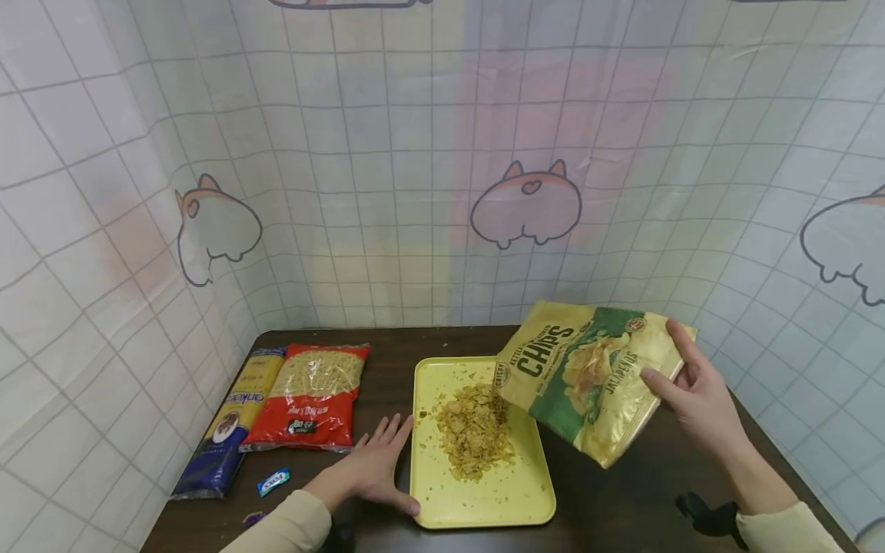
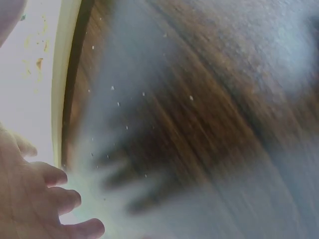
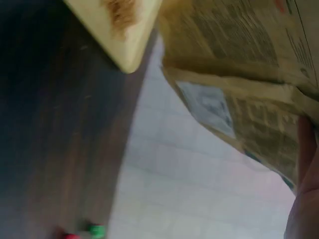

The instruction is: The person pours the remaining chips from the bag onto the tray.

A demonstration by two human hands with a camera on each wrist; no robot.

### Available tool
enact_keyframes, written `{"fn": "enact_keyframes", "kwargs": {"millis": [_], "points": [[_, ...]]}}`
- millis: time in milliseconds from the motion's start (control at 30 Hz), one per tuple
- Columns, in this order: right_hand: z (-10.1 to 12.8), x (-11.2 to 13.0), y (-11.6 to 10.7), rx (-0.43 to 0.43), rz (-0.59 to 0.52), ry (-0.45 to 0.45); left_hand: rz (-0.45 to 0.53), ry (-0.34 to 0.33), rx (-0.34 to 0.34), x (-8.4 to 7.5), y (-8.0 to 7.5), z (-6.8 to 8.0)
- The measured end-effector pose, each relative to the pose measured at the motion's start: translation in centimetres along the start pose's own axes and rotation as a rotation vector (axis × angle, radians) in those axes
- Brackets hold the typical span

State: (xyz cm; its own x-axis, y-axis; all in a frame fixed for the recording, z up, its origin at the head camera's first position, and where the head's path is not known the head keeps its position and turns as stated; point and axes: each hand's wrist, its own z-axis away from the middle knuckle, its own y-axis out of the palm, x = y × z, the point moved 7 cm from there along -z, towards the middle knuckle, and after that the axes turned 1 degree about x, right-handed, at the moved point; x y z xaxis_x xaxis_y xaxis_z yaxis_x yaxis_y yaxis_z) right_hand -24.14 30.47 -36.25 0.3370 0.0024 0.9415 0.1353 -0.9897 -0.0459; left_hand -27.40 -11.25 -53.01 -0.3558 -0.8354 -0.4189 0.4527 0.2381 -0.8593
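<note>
A yellow tray (image 1: pixel 532 491) lies on the dark wooden table with a heap of crushed chips (image 1: pixel 473 430) on it and crumbs scattered round the heap. My left hand (image 1: pixel 376 465) rests at the tray's left edge, fingers spread, the thumb at its near left corner. My right hand (image 1: pixel 698 388) grips a gold and green chips bag (image 1: pixel 588 369) by its right end, thumb on the printed front. The bag is tilted, its left end low over the tray's far right side. In the right wrist view the bag's back (image 3: pixel 234 45) shows, creased across the middle.
Left of the tray lie a red bag of pasta (image 1: pixel 311 399) and a blue and yellow pasta packet (image 1: pixel 231 422). Nearer are a small blue wrapped candy (image 1: pixel 273 481) and a purple wrapper (image 1: pixel 254 518). A gridded curtain (image 1: pixel 394 192) hangs behind the table.
</note>
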Motion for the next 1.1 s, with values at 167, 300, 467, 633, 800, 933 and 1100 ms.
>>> {"fn": "enact_keyframes", "kwargs": {"millis": [167, 300, 467, 633, 800, 933, 1100], "points": [[1.0, -3.0, -2.1, -0.135, -0.134, -0.009, 0.018, 0.011, 0.009, 0.5, -0.2, 0.3], [2.3, -5.7, -3.7, -0.287, -0.16, -0.001, 0.029, 0.0, 0.023, 1.0, 0.0, 0.5], [4.5, -9.3, -4.5, -0.474, -0.099, 0.106, 0.036, -0.015, 0.035, 1.2, 0.4, 0.7], [7.2, -12.9, -4.0, -0.588, 0.054, 0.337, 0.036, -0.01, 0.048, 1.3, 0.7, 0.8], [9.2, -15.7, -3.0, -0.517, 0.159, 0.594, 0.044, 0.003, 0.05, 1.1, 0.8, 0.7], [10.1, -17.3, -2.5, -0.437, 0.05, 0.685, 0.043, 0.0, 0.049, 1.0, 0.7, 0.7], [10.7, -17.9, -2.3, -0.415, 0.051, 0.713, 0.041, 0.001, 0.049, 1.0, 0.8, 0.7]]}}
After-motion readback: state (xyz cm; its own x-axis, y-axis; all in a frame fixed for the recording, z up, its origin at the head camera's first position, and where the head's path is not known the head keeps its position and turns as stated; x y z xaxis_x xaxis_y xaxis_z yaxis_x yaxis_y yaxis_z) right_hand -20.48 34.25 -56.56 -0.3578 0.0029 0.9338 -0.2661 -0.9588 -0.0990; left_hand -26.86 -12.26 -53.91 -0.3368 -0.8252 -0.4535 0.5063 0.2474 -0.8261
